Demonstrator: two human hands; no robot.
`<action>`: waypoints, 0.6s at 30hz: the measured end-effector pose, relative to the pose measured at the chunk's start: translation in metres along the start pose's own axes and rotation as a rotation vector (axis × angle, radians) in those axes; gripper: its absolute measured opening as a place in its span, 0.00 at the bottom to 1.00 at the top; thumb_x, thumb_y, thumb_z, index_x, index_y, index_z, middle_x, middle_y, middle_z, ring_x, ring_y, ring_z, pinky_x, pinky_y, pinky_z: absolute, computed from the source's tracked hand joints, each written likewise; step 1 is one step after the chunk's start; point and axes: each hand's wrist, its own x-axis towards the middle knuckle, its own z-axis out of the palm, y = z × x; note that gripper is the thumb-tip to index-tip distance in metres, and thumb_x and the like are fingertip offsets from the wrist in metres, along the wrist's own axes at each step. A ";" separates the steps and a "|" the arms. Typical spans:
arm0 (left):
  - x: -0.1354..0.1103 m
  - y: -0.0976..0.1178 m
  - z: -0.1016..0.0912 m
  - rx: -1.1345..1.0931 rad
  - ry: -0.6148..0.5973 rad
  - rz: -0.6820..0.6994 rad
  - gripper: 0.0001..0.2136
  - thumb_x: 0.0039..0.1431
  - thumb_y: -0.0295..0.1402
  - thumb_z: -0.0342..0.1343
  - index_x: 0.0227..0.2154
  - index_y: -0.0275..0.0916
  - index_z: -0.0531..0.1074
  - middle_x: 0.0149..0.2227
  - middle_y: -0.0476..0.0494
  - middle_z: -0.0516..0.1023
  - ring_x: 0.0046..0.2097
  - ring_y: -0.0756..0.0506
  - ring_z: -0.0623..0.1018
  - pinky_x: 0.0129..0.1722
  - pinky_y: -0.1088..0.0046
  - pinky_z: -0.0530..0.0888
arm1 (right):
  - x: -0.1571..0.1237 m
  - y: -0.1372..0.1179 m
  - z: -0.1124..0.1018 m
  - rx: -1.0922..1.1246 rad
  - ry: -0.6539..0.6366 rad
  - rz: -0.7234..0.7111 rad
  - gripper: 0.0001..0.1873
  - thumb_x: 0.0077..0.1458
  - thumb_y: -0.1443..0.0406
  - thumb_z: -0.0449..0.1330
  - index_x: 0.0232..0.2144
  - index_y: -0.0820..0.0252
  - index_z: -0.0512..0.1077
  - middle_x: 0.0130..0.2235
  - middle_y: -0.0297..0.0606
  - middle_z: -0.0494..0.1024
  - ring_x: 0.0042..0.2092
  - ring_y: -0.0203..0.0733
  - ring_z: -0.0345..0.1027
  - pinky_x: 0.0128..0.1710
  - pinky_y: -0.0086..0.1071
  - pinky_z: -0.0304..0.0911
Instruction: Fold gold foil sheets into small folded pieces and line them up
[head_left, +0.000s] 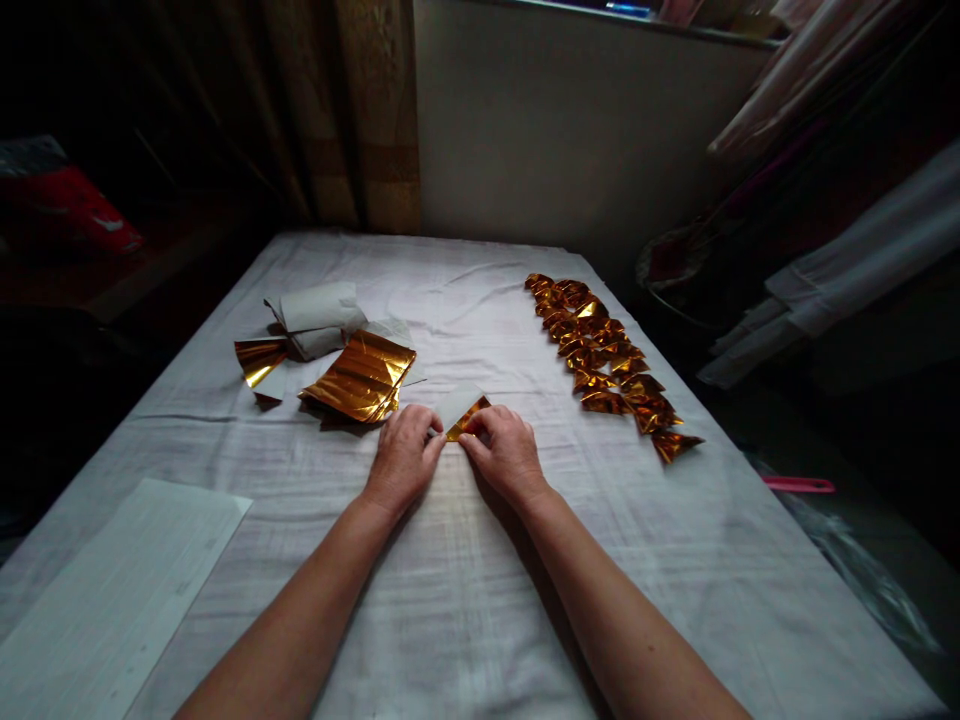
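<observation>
Both my hands meet at the middle of a table covered with a white cloth. My left hand and my right hand pinch a small sheet of gold foil paper, gold on one face and white on the other, pressing it against the cloth. Fingers of both hands are curled on the sheet's near edge. To the left lies a loose stack of flat gold foil sheets. On the right runs a long row of several folded gold foil pieces.
White paper wrappers and a fanned gold piece lie at the left rear. A large white sheet covers the near left corner. A wall and curtains stand behind; hanging cloth and a pink object are off the right edge.
</observation>
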 end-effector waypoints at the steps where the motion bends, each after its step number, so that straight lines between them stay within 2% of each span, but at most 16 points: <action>1: 0.000 0.000 0.000 0.003 0.006 0.003 0.02 0.58 0.28 0.57 0.32 0.42 0.71 0.37 0.47 0.74 0.42 0.43 0.72 0.46 0.64 0.69 | 0.001 0.004 -0.002 0.041 -0.012 -0.012 0.02 0.54 0.66 0.63 0.30 0.55 0.72 0.36 0.35 0.76 0.40 0.43 0.68 0.41 0.35 0.58; 6: -0.001 0.002 0.002 0.009 0.025 0.045 0.07 0.60 0.30 0.58 0.38 0.48 0.79 0.38 0.47 0.75 0.42 0.44 0.72 0.44 0.65 0.69 | 0.000 0.022 -0.007 0.225 -0.020 -0.109 0.05 0.54 0.70 0.59 0.29 0.56 0.72 0.34 0.36 0.76 0.39 0.41 0.69 0.42 0.33 0.63; 9: -0.002 0.004 0.000 0.031 0.014 0.059 0.09 0.60 0.30 0.58 0.39 0.50 0.80 0.38 0.47 0.75 0.42 0.44 0.72 0.43 0.65 0.68 | -0.003 0.027 -0.006 0.271 0.064 -0.131 0.08 0.55 0.70 0.55 0.31 0.55 0.73 0.37 0.37 0.77 0.41 0.42 0.70 0.45 0.34 0.64; 13: -0.005 0.009 -0.004 0.087 0.009 0.094 0.09 0.60 0.32 0.59 0.42 0.49 0.79 0.40 0.45 0.75 0.44 0.42 0.72 0.45 0.62 0.68 | -0.004 0.029 -0.003 0.162 0.184 -0.061 0.15 0.51 0.73 0.53 0.38 0.56 0.75 0.45 0.42 0.78 0.49 0.46 0.68 0.51 0.40 0.62; 18: -0.004 0.013 -0.006 0.139 -0.004 0.121 0.08 0.58 0.36 0.62 0.41 0.48 0.79 0.42 0.45 0.76 0.45 0.42 0.73 0.45 0.62 0.67 | -0.001 0.029 -0.004 0.003 0.157 0.037 0.20 0.49 0.72 0.55 0.45 0.56 0.74 0.52 0.42 0.76 0.53 0.49 0.65 0.52 0.42 0.58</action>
